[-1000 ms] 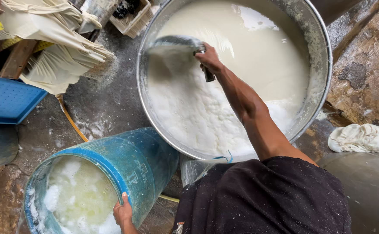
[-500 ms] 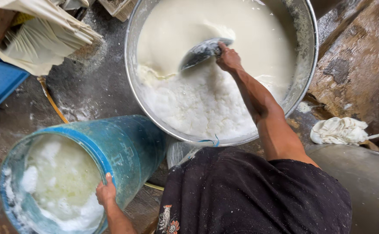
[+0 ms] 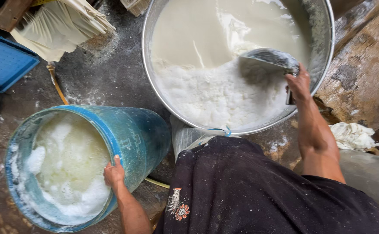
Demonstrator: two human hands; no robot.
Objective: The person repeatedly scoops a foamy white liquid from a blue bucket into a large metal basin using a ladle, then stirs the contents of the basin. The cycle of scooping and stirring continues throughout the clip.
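My right hand (image 3: 299, 82) grips the handle of a metal scoop (image 3: 269, 57) inside a large steel basin (image 3: 323, 65) filled with milky white liquid and foamy white curd. The scoop sits at the basin's right side, above the foam. My left hand (image 3: 113, 172) holds the rim of a blue plastic barrel (image 3: 133, 134) that leans toward me, with white frothy liquid inside it. The barrel stands left of the basin, close to my dark shirt.
A blue plastic crate (image 3: 3, 63) lies at the far left. Pale folded cloth (image 3: 61, 26) hangs over wood at the top left. A white rag (image 3: 354, 135) rests on a rough brown surface at the right. The wet concrete floor (image 3: 107, 73) carries white spatter and a yellow hose (image 3: 56, 84).
My right hand has carried the scoop from the left of the basin across to its right side. My left hand has stayed on the barrel's rim; the view has shifted right.
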